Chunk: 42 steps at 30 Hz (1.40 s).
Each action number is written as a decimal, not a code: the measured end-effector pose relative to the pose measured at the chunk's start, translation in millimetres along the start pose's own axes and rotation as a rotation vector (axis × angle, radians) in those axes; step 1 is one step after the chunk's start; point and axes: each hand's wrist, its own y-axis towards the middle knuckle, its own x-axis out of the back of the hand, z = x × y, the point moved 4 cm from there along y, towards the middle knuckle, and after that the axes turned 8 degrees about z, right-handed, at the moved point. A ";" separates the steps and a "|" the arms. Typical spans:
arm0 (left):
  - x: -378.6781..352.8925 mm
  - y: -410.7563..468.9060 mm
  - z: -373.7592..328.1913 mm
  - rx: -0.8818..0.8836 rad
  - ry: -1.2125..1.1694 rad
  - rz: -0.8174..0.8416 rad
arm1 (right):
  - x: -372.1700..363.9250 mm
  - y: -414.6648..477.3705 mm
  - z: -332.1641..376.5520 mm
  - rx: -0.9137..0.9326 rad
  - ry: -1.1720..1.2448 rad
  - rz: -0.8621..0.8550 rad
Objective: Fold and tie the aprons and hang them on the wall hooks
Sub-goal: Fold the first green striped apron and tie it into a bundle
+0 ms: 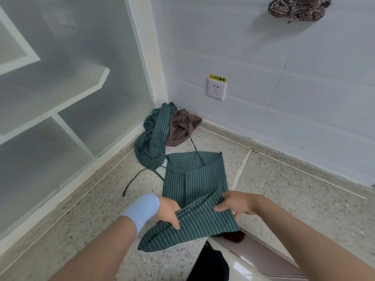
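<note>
A green cotton apron with thin white stripes (194,179) lies spread on the speckled terrazzo counter (284,199), its far part flat and its near end lifted into a fold. The left hand (168,211), with a pale blue band (142,209) round the wrist, grips the left edge of that folded near end, its fingers (174,224) curled over the top of the cloth and pinching several layers together. The right hand (235,203) clasps the right side of the same fold, thumb on top and fingers tucked under the fabric.

A thin dark tie string (134,181) trails from the apron's far left corner across the counter. Farther off, in the corner where the frosted glass panel (81,98) on the left meets the white tiled wall (284,78), a second green striped apron (152,138) lies crumpled in a heap, touching a bunched reddish-brown striped apron (180,126) just to its right. On the wall above them sits a white power socket (216,89) with a yellow warning label (217,78) over it. High on the far right of the wall hangs a tied bundle of brown checked cloth (296,9); what holds it up is hidden behind it.
</note>
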 end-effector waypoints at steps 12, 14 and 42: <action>101.1 42.5 -28.0 -0.187 0.150 -1.255 | 100.7 36.4 16.7 0.038 -0.014 -0.733; 88.6 58.6 -27.1 -0.287 0.132 -1.313 | 109.5 52.8 8.8 -0.012 -0.025 -0.766; 9.5 125.3 7.6 -0.080 0.270 -0.617 | -0.5 74.1 -38.2 0.185 -1.121 -0.450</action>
